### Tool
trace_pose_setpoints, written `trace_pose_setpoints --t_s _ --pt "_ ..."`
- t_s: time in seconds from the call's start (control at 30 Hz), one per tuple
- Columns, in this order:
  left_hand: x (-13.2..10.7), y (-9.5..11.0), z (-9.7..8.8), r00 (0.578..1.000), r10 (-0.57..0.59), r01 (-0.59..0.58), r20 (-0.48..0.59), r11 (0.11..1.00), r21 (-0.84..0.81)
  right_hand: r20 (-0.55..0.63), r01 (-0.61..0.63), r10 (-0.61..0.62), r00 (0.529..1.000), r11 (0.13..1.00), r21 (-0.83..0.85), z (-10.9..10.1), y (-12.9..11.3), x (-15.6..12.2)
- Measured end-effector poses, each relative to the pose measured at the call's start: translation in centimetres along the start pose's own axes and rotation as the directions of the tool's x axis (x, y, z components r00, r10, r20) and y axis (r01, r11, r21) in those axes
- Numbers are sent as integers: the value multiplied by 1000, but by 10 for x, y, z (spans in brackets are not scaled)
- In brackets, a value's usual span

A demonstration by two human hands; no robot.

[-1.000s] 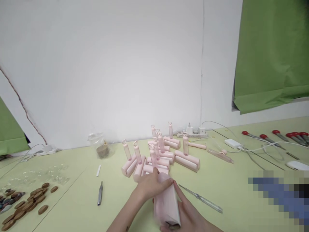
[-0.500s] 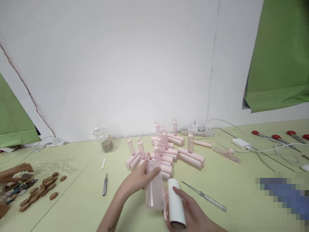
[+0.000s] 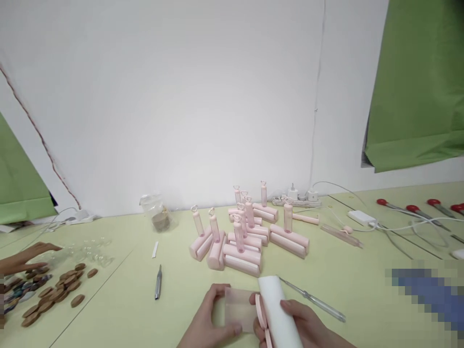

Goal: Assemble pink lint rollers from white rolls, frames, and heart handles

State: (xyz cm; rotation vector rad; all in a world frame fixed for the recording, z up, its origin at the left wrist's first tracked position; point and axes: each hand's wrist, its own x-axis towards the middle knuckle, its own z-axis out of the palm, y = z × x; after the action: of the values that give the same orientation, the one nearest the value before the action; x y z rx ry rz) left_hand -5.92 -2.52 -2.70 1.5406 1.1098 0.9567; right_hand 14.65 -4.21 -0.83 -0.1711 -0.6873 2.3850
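Note:
My left hand [image 3: 212,316] is closed around the edges of a translucent pinkish plastic cover [image 3: 239,304], thumb below and fingers above. In my right hand [image 3: 304,321] is a white paper roll [image 3: 277,309], like a lint roller refill, with its lower end out of frame. Pink rounded end pieces [image 3: 261,311] sit between the roll and the cover, and the right fingers hold these too. Just beyond my hands stands a group of pink lint rollers [image 3: 242,258], their clear handles upright with loops on top.
A screwdriver [image 3: 315,302] lies to the right, and a metal pen-like tool [image 3: 158,282] to the left. Further left a co-worker's hand [image 3: 27,258] is over wooden discs [image 3: 54,292]. A power strip [image 3: 297,202], white cables and red-handled tools [image 3: 416,209] lie toward the back right.
My left hand has come down and nearer, turning the plastic cover from upright to sideways against the pink end pieces. The white roll has shifted right and tilted. The co-worker's hand moved slightly right.

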Motion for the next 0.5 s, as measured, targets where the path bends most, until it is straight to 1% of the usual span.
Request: trace_pose_setpoints --t_s 0.07,0.1,0.13,0.17,0.2,0.23,0.27,0.3,0.37,0.43,0.5 --pt "-2 11 1 999 36 -34 -41 998 56 8 -2 2 1000 1000 -10 1 2 -2" --pt "-3 18 2 995 85 -82 -49 995 55 9 -8 8 1000 1000 -7 2 2 -3" --pt "-3 26 5 990 141 -139 -30 989 42 4 -13 13 1000 1000 -4 3 1 -4" --pt "-2 34 8 983 183 -183 18 983 25 -4 -8 8 1000 1000 -10 3 0 -5" --pt "0 41 13 976 201 -202 84 979 9 -6 3 -3 1000 1000 -25 3 -2 -7" --pt "2 47 18 970 201 -203 139 979 -3 -7 23 -23 1000 999 -47 3 -4 -7" --pt "6 52 23 967 198 -198 162 980 -17 -7 53 -54 999 996 -71 3 -7 -8" --pt "10 57 28 967 199 -194 158 980 -44 -5 75 -76 997 992 -97 2 -9 -9" --pt "21 63 36 971 223 -209 88 968 -141 -28 89 -93 995 988 -128 3 -14 -10" --pt "32 69 39 972 236 -228 6 943 -242 -82 77 -88 993 990 -120 5 -16 -11" --pt "40 74 40 976 212 -215 -42 933 -289 -117 74 -88 989 990 -120 9 -15 -12"
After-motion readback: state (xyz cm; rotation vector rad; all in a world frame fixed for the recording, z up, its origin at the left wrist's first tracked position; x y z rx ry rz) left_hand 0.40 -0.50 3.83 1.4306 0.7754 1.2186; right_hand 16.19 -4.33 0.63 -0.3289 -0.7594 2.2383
